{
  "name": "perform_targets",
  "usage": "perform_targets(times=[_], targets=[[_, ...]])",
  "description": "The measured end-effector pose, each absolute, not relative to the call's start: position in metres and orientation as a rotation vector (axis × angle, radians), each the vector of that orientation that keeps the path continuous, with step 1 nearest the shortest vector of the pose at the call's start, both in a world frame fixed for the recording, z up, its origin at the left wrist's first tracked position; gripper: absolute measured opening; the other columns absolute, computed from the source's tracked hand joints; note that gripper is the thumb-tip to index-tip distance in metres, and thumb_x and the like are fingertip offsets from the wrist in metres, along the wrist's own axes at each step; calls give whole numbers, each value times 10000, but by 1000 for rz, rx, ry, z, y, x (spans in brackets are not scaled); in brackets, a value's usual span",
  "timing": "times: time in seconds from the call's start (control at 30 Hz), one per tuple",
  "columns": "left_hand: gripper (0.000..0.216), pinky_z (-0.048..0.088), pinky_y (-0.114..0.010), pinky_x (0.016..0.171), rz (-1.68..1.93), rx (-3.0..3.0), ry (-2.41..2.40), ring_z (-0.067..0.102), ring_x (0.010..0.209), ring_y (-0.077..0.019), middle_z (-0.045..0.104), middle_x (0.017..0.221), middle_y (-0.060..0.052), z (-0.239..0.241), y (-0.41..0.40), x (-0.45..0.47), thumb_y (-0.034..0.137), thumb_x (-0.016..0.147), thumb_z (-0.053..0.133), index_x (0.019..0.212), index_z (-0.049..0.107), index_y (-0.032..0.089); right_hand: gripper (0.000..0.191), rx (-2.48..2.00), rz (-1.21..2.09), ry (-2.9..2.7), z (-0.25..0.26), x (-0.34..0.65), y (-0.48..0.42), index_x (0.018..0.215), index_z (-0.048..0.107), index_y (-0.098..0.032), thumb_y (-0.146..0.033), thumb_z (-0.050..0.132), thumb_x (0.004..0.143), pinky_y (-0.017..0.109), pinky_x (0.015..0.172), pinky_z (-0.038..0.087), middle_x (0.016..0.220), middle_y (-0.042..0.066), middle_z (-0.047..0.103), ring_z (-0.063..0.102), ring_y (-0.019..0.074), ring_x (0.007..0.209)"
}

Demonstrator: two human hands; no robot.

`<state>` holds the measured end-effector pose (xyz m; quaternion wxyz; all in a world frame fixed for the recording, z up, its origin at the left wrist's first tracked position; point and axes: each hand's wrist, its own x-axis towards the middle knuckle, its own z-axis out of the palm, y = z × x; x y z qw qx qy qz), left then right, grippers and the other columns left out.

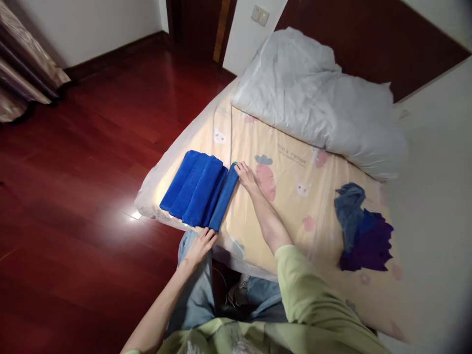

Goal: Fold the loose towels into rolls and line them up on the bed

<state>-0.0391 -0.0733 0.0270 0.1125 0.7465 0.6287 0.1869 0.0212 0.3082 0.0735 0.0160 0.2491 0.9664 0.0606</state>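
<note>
Illumination is uneven, moderate over the bed and dim across the glossy dark-red wooden floor (92,142). The floor carries a strong white glare spot with a diffuse halo, beside the near left corner of the pale-yellow printed bedsheet (250,226); that corner shows a warm, bright patch. The light source is out of frame. Deep shadow lies beneath the bed's near edge, and the dark-brown wooden headboard (361,44) shows little detail. Wide-angle distortion tilts the room's lines. The plain grey wall (438,196) at right appears hazy, darkening at the extreme edge. The sheet's small printed lettering is too soft to read.
</note>
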Motion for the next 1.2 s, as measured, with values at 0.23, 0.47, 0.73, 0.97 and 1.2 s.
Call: perform_targets(times=[0.23,0.47,0.73,0.97,1.2], targets=[[430,509,-393,992,556,2178,1883,569,1092,-253,641,1175,-140,10,-69,-36,109,1032,394,1407,603,138,310,812,97,3001,44,-11,325,1244,641,-150,-109,387,1072,369,965,494,1300,169,642,521,275,1271],[418,513,-378,980,567,2196,1875,589,1046,-255,677,1158,-144,7,-64,-33,129,1029,421,1392,628,105,337,878,-48,2995,46,-13,319,1290,627,-121,-86,382,1061,444,1084,466,1347,194,632,527,283,1315],[482,494,-414,1033,639,2373,1835,589,1302,-299,645,1424,-189,9,-96,-43,89,1016,417,1462,599,83,758,961,-441,2938,69,37,231,1622,370,-60,64,386,874,503,1334,190,1718,186,309,220,243,1629],[519,491,-449,1135,768,2262,1927,543,1418,-280,632,1471,-158,11,-144,-30,25,944,422,1397,660,117,831,1094,-701,3021,42,94,36,1641,339,-44,19,490,826,532,1318,284,1722,202,264,132,307,1646],[411,590,-459,1002,842,2213,1905,656,1216,-258,736,1240,-116,33,-173,-6,62,945,420,1192,729,172,749,959,-994,3029,33,133,-70,1526,558,-143,13,518,795,579,1293,310,1672,170,403,294,317,1604]])
